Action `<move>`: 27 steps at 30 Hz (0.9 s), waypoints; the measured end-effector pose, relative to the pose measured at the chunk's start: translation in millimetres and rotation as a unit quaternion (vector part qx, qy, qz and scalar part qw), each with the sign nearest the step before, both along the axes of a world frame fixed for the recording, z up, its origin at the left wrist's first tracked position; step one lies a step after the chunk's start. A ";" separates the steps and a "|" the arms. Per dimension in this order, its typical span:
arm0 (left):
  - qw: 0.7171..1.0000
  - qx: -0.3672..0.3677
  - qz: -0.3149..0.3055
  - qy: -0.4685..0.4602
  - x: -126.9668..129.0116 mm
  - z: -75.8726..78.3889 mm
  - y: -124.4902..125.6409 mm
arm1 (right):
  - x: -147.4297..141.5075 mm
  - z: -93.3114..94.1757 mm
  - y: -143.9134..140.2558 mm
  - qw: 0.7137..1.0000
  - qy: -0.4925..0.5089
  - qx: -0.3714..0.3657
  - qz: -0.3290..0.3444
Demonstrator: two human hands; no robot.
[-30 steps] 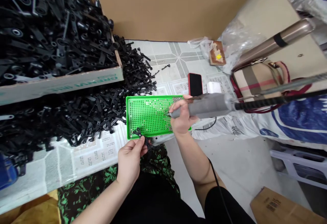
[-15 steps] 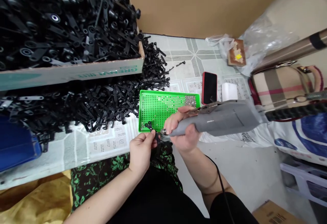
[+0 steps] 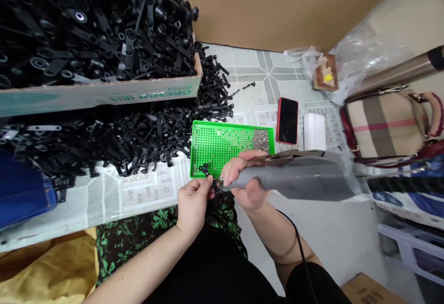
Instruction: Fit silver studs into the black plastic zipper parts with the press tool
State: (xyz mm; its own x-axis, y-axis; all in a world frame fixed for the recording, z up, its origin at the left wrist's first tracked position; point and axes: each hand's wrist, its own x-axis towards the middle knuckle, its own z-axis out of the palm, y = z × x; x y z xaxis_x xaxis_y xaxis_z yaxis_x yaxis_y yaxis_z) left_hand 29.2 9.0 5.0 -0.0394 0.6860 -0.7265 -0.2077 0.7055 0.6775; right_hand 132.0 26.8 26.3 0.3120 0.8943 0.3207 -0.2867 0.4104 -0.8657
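Note:
Between the thumb and fingers of my left hand (image 3: 193, 202) is a small black plastic arm part (image 3: 207, 170), held over the near edge of a green perforated tray (image 3: 192, 156). My right hand (image 3: 248, 186) is wrapped around a grey electric screwdriver (image 3: 294, 176) lying nearly level. Its tip meets the black part beside my left fingertips; the exact contact is too small to make out. Small silvery screws (image 3: 262, 139) are heaped at the right end of the tray, with more scattered over its holes.
A carton (image 3: 138, 92) full of black parts stands at the back left, with a loose pile (image 3: 149, 133) before it. A red-cased phone (image 3: 287, 121), white box (image 3: 314, 131) and checked handbag (image 3: 381, 126) lie right. A blue bin (image 3: 24, 193) is at left.
The screwdriver's rear end has dropped lower in view, and its tip has come closer to the black part. My view has shifted slightly. Both hands keep their grips.

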 end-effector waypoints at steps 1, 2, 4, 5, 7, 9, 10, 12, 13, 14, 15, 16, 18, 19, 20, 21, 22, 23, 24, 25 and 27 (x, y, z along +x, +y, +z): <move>1.000 0.001 -0.001 -0.002 -0.1 0.8 0.2 | 0.4 -1.2 -1.9 1.000 -0.008 0.000 0.011; 1.000 0.004 -0.001 -0.005 -0.2 1.7 0.4 | 1.0 -2.1 -3.8 1.000 -0.019 -0.001 0.025; 1.000 0.014 -0.001 -0.008 -0.4 3.4 1.1 | 2.0 -2.1 -6.9 0.998 -0.043 -0.007 0.049; 1.000 0.019 -0.001 -0.010 -0.4 4.2 1.4 | 2.3 -1.1 -7.9 0.997 -0.053 -0.011 0.060; 1.000 0.025 -0.001 -0.011 -0.3 5.6 2.0 | 1.6 2.3 -8.9 0.994 -0.064 -0.021 0.086; 1.000 0.022 0.001 -0.017 -0.2 6.3 2.2 | -0.6 5.8 -9.5 0.993 -0.065 -0.030 0.095; 1.000 0.018 0.001 -0.021 -0.2 6.4 2.1 | -2.0 6.9 -9.8 0.993 -0.066 -0.034 0.093; 1.000 0.011 0.000 -0.025 -0.5 5.8 1.9 | -3.8 7.2 -9.9 0.992 -0.070 -0.043 0.096; 1.000 0.009 -0.002 -0.023 -0.9 5.1 1.8 | -3.5 6.4 -9.1 0.992 -0.068 -0.043 0.102; 1.000 0.010 -0.006 -0.018 -1.5 4.4 1.6 | -1.9 5.2 -7.6 0.991 -0.062 -0.037 0.111; 1.000 0.010 -0.011 -0.013 -2.4 3.6 1.5 | 1.2 3.8 -5.3 0.993 -0.051 -0.026 0.106; 1.000 0.011 -0.019 -0.011 -3.5 2.9 1.5 | 5.9 2.4 -2.0 0.996 -0.040 -0.013 0.083; 0.999 0.007 -0.040 -0.017 -6.3 2.6 1.7 | 19.4 -0.2 6.0 0.999 -0.027 0.006 -0.017; 0.998 0.003 -0.050 -0.024 -7.8 3.1 2.1 | 27.6 -1.6 9.9 0.996 -0.030 0.005 -0.078; 0.998 -0.002 -0.056 -0.032 -9.3 4.1 2.6 | 36.1 -3.2 13.3 0.991 -0.037 -0.001 -0.131; 0.997 -0.006 -0.059 -0.040 -10.7 5.3 3.3 | 44.1 -5.1 15.9 0.985 -0.044 -0.011 -0.167; 0.997 -0.010 -0.059 -0.047 -11.9 6.6 4.1 | 51.3 -7.4 17.5 0.981 -0.049 -0.024 -0.187; 0.997 -0.013 -0.061 -0.051 -12.9 7.9 5.0 | 57.1 -10.0 18.2 0.979 -0.053 -0.034 -0.195; 0.996 -0.015 -0.065 -0.053 -13.6 8.9 5.8 | 61.5 -12.8 18.3 0.978 -0.055 -0.042 -0.196; 0.996 -0.015 -0.071 -0.053 -14.1 9.6 6.6 | 64.3 -15.6 18.0 0.979 -0.056 -0.045 -0.193; 0.995 -0.010 -0.088 -0.046 -14.8 9.8 7.9 | 66.5 -20.5 17.8 0.980 -0.055 -0.037 -0.190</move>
State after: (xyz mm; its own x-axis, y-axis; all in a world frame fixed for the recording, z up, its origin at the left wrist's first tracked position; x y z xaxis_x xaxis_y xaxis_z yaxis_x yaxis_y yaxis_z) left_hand 14.4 16.9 14.9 0.1476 0.6624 -0.7345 -0.1400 0.7491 0.6475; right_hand 198.4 44.6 5.8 0.5943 0.7423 0.3096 -0.0286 0.4042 -0.9142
